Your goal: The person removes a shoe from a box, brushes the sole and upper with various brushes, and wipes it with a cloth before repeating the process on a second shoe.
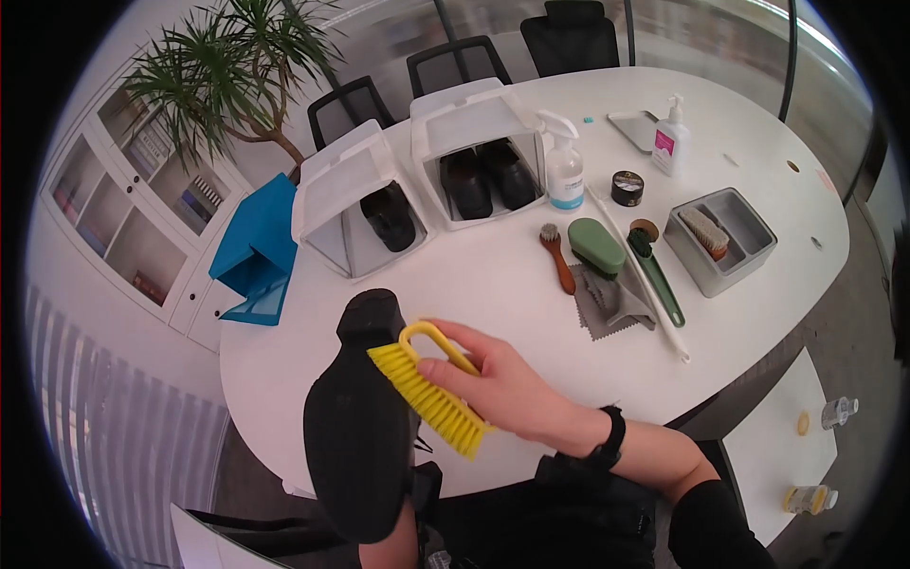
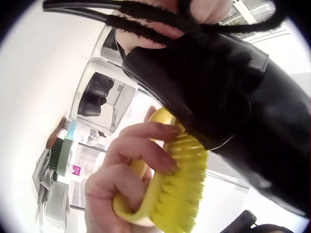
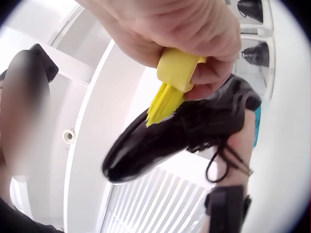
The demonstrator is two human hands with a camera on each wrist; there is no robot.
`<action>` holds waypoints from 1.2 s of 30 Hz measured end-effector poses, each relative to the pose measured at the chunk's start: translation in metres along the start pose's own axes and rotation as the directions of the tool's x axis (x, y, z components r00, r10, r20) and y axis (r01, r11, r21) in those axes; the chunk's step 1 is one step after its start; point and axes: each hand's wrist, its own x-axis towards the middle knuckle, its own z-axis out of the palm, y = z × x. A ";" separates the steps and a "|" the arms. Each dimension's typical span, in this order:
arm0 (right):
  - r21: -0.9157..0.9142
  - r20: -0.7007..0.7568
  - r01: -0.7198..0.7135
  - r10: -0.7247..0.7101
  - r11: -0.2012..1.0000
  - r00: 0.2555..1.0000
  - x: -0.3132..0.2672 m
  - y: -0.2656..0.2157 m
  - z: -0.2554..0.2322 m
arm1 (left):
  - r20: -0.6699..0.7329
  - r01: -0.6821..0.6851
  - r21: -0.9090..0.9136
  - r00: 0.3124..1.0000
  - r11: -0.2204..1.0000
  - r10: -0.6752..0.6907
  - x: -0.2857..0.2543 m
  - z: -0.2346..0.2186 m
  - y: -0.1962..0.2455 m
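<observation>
A black lace-up dress shoe [image 1: 355,446] is held up over the table's near edge, its sole facing the head camera. My left hand [image 3: 241,138] holds it by the ankle opening; in the head view the shoe hides most of that hand. Loose laces [image 3: 226,162] dangle beside the wrist. In my right hand [image 1: 502,379] is a yellow scrub brush [image 1: 431,403], gripped by its looped handle with fingers through the loop. Its bristles [image 2: 180,194] are right at the side edge of the sole, near the heel and midfoot.
On the white table [image 1: 474,275] stand two clear-fronted shoe boxes [image 1: 355,251] with black shoes inside. A blue folded container [image 1: 256,247] is at the left. Toward the right lie a wooden-handled brush [image 1: 559,261], a green brush [image 1: 597,247], a grey cloth [image 1: 607,308], a spray bottle [image 1: 566,171] and a grey caddy [image 1: 730,270].
</observation>
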 end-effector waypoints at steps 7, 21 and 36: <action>-0.063 0.355 -0.233 0.240 0.970 0.903 -0.043 -0.017 -0.014 | -0.109 -0.188 0.014 0.976 0.982 0.189 0.010 -0.024 0.004; -0.767 -0.270 0.173 -0.555 0.618 0.787 -0.020 -0.026 -0.054 | -0.311 -0.307 0.157 0.887 0.939 0.342 -0.005 0.068 0.039; -0.973 -0.081 0.048 -0.526 0.228 0.846 0.007 -0.032 -0.070 | -0.391 -0.121 0.099 0.908 0.988 0.150 0.030 0.075 0.020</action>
